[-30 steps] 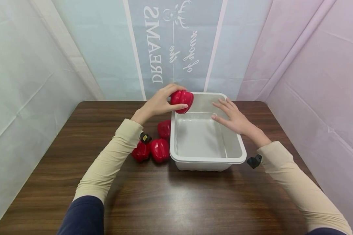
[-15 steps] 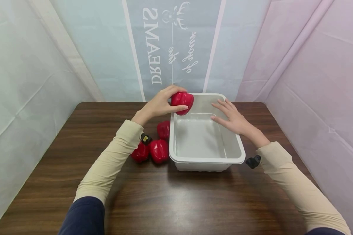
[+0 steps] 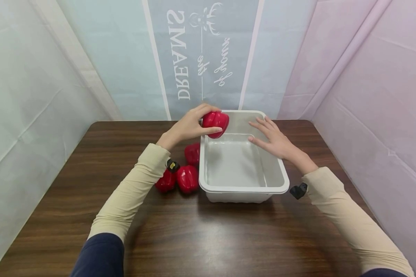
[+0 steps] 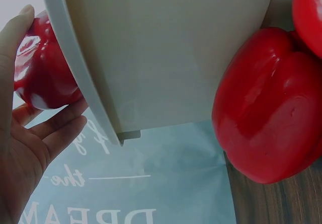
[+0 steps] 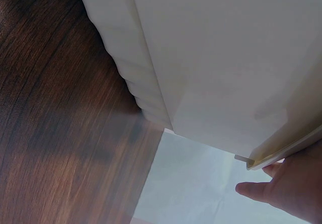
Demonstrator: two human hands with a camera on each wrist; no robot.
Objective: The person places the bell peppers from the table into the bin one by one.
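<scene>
Left grip [image 3: 193,123] is pinching a pepper [image 3: 217,121] over the bin [image 3: 244,189]; right grip [image 3: 273,139] is standing spread; three peppers [image 3: 187,179] are lying outside, none inside.

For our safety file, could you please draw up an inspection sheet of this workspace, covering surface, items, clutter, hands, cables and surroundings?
Surface: dark wood-grain table, with a glossy reflection near the front.
Items: white plastic tub on the table; three red bell peppers just left of it; a held red bell pepper at its far left corner.
Clutter: nothing seen.
Hands: left hand grips the raised pepper; right hand is outspread by the tub's right rim, contact unclear; a black wrist camera at each cuff.
Cables: nothing seen.
Surroundings: blue-grey backdrop with white lettering behind; pale sheets on both sides.
</scene>
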